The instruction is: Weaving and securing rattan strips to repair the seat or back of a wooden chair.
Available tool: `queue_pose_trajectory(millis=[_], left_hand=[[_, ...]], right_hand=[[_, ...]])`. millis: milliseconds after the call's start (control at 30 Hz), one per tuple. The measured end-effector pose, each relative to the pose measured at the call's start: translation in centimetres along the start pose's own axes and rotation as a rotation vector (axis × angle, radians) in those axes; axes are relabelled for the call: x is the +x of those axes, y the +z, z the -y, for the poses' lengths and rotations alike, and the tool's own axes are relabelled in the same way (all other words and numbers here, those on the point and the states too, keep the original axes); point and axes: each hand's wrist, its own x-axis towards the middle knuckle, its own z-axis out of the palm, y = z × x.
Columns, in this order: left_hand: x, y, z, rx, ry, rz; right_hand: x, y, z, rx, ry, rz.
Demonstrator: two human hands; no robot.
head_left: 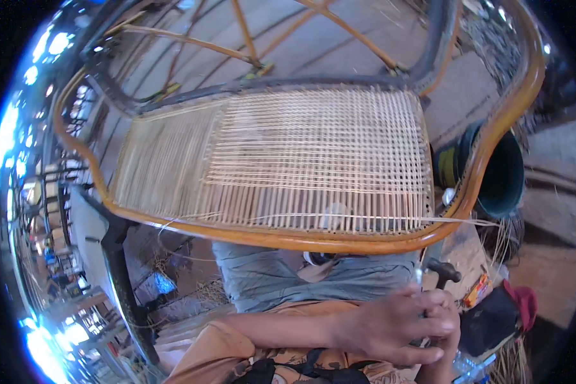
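My left hand (385,324) reaches across my body to the right, its fingers curled against my right hand (452,320). Both hands are closed together, and whatever lies between them is hidden. Just above them shows a dark hammer-like head (446,274); I cannot tell whether it is held. Beyond my lap lies a cane chair frame with a woven panel (320,141). Crossed strands fill its right and far parts, while the near strip has strands running one way only. A loose pale cane strand (339,216) runs along the near edge, past the brown curved rail (288,240).
At the right stands a dark green bucket (502,176), with loose cane strands (504,240) below it. Nearer are a colourful packet (477,290), a black and red cloth item (493,326) and a clear bottle (472,369). A dark post (125,288) rises at left.
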Motion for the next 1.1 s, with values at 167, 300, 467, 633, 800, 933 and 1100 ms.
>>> queue_pose_trajectory(millis=[167, 300, 467, 633, 800, 933, 1100], left_hand=[[-1.7, 4.6, -0.8, 0.130, 0.225, 0.053], [-2.6, 3.8, -2.0, 0.338, 0.278, 0.204], [0.0, -4.3, -5.6, -0.074, -0.308, 0.079], [6.1, -11.4, -14.9, -0.158, -0.092, 0.190], [7.9, -11.9, -15.3, -0.106, -0.118, 0.510], [6.0, -12.7, -14.7, 0.121, -0.026, 0.120], [2.9, -14.0, -1.7, 0.623, -0.497, 0.262]], right_hand=[[-3.5, -0.6, -6.6, 0.360, -0.233, -0.409], [-2.0, -2.1, -3.1, -0.324, -0.421, 0.128], [-2.1, -8.0, -2.4, -0.440, 0.085, -0.138], [0.1, -10.7, -5.5, -0.788, 0.038, -0.328], [6.4, -19.0, -11.4, -1.448, -0.008, -0.631], [6.7, -16.1, -11.9, -1.438, 0.009, -0.669], [6.0, -16.8, -12.6, -1.302, 0.041, -0.768]])
